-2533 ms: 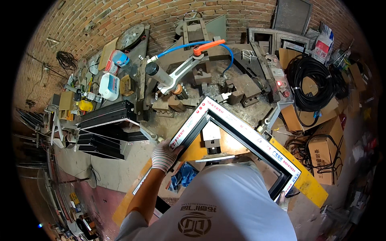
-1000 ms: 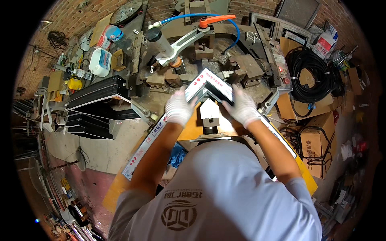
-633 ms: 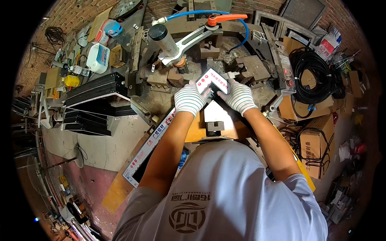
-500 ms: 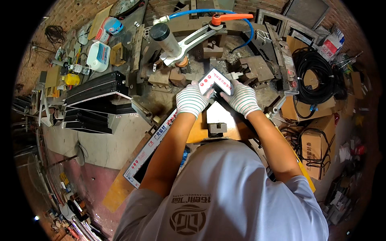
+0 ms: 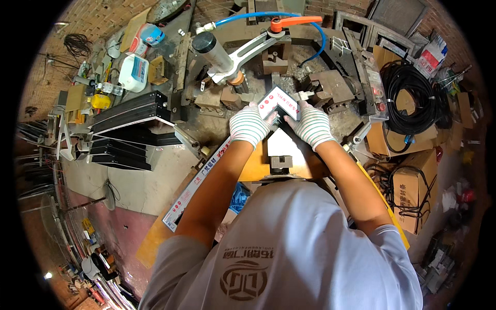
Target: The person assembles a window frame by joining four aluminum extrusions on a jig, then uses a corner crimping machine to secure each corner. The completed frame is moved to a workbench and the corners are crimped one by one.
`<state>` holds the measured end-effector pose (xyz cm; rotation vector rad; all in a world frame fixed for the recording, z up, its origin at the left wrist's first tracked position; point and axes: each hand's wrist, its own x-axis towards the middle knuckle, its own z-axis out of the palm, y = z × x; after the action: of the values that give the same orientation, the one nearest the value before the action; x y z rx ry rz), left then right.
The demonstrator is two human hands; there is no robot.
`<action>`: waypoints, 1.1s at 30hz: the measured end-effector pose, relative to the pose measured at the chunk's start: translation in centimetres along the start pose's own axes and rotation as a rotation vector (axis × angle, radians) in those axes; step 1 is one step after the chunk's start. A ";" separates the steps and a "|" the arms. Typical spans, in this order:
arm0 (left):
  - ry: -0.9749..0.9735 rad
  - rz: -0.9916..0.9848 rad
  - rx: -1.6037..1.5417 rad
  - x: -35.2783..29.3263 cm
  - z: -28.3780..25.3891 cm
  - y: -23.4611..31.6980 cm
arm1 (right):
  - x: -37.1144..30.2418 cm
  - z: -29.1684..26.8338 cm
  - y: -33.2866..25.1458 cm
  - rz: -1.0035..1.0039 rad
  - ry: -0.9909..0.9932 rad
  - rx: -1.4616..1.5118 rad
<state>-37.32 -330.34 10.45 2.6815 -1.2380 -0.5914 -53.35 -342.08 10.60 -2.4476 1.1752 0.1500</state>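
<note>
The mitred corner of a dark frame profile [image 5: 279, 98], covered in white printed film, sits between both hands among the machine's metal blocks. My left hand [image 5: 250, 125], in a striped knit glove, is closed round the corner's left arm. On its right arm, my right hand [image 5: 312, 125], gloved alike, is closed too. Both thumbs reach to the inner angle. A film-covered profile length [image 5: 201, 178] runs down beneath my left forearm. Just nearer than the corner lies a pointed white plate [image 5: 280, 143], with a small metal block [image 5: 281, 164] at its near end.
Above the corner stands a clamp cylinder [image 5: 214, 53] on a metal arm with an orange lever [image 5: 296, 22] and blue hose [image 5: 243, 16]. Stacked black profiles [image 5: 126, 124] lie left, near a white jug [image 5: 134, 73]. At right are coiled black hose [image 5: 408, 101] and a cardboard box [image 5: 413, 194].
The view has shifted slightly. Both hands keep their hold on the frame corner, which stays in nearly the same place among the blocks.
</note>
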 end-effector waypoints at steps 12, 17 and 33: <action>1.080 0.366 -0.474 -3.1 -10.9 -3.2 | -7.3 1.2 5.8 -0.018 0.136 -0.056; 0.518 0.532 -0.832 2.2 -12.9 -6.0 | -7.5 1.4 5.6 -0.035 0.166 -0.095; 0.440 0.503 -0.512 -1.4 -10.5 3.1 | -7.8 -0.3 4.6 0.024 0.100 -0.011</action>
<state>-36.08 -331.81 21.32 1.8496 -1.3281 -0.1890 -61.86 -339.10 11.54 -2.4758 1.2497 0.0417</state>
